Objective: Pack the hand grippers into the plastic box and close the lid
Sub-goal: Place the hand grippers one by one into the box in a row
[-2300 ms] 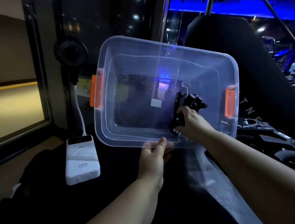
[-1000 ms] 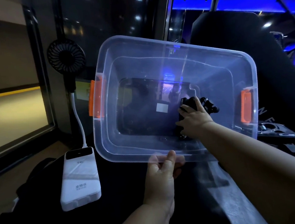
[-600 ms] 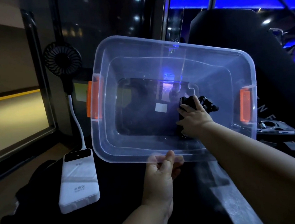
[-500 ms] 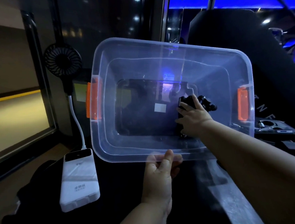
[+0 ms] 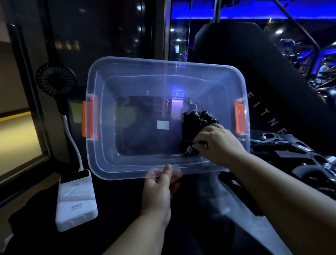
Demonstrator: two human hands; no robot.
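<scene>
Hand gripper (image 5: 196, 125): black, chunky, knobbly top end, small bright metal part at the bottom end. It sits inside the plastic box (image 5: 158, 62), right side of the floor, standing roughly along the box's short axis. I can't tell if it lies fully on the floor or is carried by the hand.

Right hand (image 5: 219, 143) is inside the box, fingers curled around the lower end of the hand gripper, pinching it by the metal part. The top end sticks out past the knuckles.

The box is clear plastic with rounded corners and a stepped wall, tipped so the opening faces me. No lid on it. Orange latches, one on the left end (image 5: 89, 119) and one on the right end (image 5: 240, 119). White sticker (image 5: 163, 125) mid-floor. Blue light glints off the far wall.

Left hand (image 5: 160, 188) grips the near rim at centre, thumb on top, fingers wrapped under the lip.

Below the box and right forearm I see a pale translucent panel (image 5: 240, 210) on a dark surface; can't tell what it is.

To the left, a white power bank (image 5: 75, 199) lies flat. A white cable (image 5: 72, 139) runs from it up to a small black fan (image 5: 55, 78).

To the right, a black pad (image 5: 259, 76) with pale lettering, and near its base a pile of dark gear (image 5: 306, 164), too dim to identify.
</scene>
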